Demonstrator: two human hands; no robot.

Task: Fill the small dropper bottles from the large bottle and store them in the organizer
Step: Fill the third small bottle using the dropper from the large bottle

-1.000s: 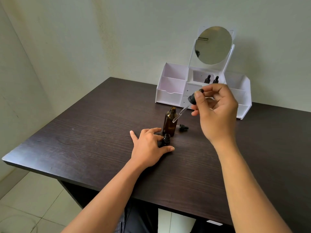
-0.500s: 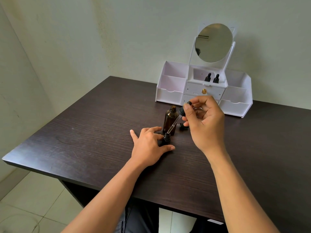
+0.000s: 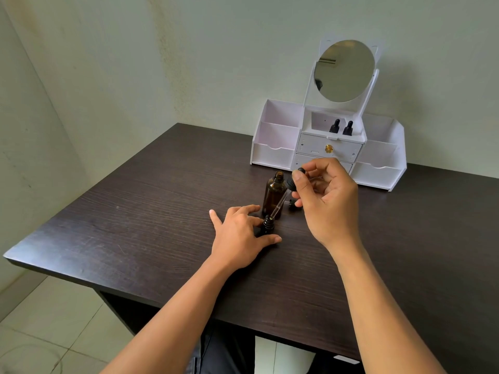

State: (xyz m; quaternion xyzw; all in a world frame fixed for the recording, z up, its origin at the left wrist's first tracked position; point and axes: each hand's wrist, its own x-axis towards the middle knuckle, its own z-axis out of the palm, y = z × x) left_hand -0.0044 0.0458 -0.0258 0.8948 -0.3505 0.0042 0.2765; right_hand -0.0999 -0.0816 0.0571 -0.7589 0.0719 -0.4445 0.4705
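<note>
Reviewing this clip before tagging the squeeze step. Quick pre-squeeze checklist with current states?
1. Glass pipette dropper tip at the mouth of the small dark dropper bottle: ok, tip sits at the opening.
2. Small bottle steadied: ok, left hand fingers bracket its base on the dark wooden table.
3. Right hand on the dropper's black bulb: ok, pinched at the top.
4. Liquid in the pipette: cannot tell.
5. Large amber glass bottle upright and uncapped: ok, though standing right behind the pipette.
6. Space in the white mirrored organizer: ok, two bottles in the centre tray, side bins look free.
</note>
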